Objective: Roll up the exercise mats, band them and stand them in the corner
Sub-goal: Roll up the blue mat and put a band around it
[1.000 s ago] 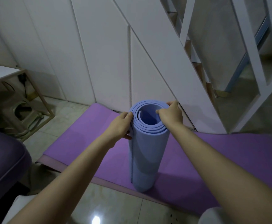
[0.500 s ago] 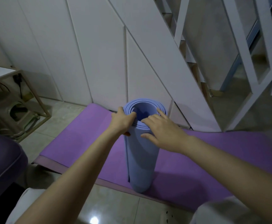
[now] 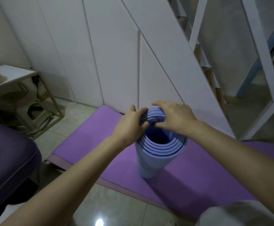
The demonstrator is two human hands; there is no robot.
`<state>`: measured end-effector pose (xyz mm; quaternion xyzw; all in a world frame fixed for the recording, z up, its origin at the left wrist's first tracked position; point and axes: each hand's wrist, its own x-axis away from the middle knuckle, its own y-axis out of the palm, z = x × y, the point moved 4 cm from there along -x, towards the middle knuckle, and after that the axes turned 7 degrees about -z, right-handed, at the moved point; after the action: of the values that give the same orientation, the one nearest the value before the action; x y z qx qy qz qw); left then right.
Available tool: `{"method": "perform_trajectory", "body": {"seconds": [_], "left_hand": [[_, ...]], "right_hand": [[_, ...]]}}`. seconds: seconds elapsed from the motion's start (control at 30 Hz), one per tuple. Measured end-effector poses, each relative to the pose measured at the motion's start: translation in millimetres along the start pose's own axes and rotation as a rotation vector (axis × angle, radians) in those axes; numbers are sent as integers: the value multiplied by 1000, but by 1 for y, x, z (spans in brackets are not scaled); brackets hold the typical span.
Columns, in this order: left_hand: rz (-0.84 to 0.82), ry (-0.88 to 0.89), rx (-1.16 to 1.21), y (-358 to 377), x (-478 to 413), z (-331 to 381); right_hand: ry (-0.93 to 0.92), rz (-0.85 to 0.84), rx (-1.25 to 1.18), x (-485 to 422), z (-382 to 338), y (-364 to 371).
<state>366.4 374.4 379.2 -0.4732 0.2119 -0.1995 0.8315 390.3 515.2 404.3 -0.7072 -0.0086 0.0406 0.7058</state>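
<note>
A rolled blue mat [image 3: 155,158] stands on end on a flat purple mat [image 3: 97,137] spread over the floor. Its top faces me and shows several spiral layers around a hollow core. My left hand [image 3: 130,123] grips the roll's upper left rim, thumb over the edge. My right hand [image 3: 173,116] lies across the far top of the roll, fingers spread and pressing on the layers. No band is visible on the roll.
White panelled cupboards under a staircase [image 3: 149,54] stand right behind the mats. A small white table with a wooden frame [image 3: 40,88] is at the left, a stool under it. A dark purple cushion [image 3: 7,154] fills the lower left. Tiled floor [image 3: 113,203] lies near me.
The view has moved closer and higher over the roll. My right hand has shifted from the near rim to lie across the top of the roll; my left hand still grips the rim.
</note>
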Motion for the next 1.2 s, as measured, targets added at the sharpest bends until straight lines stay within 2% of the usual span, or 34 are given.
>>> {"method": "perform_trajectory", "body": {"seconds": [0.2,0.3,0.4,0.57,0.83,1.03,1.2], "left_hand": [[178,122,-212,-26,6,-23],[293,277,-324,-30,8,-46],[349,324,-434,-30,6,-78],[469,294,-585,-34,11,-126],[521,178,-694,-23,24,-211],[416,66,-548,-1,35,-292],[353,-49,-511,-4,69,-340]], "right_hand": [[-88,128,105,-24,-40,-16],[-82,65,48,-39,-59,-7],[-94,35,16,-57,-78,8],[-154,62,-58,-89,-115,40],[-248,54,-117,-149,-172,107],[-225,-106,-102,-183,-222,156],[-284,-138,5,-192,-273,168]]}}
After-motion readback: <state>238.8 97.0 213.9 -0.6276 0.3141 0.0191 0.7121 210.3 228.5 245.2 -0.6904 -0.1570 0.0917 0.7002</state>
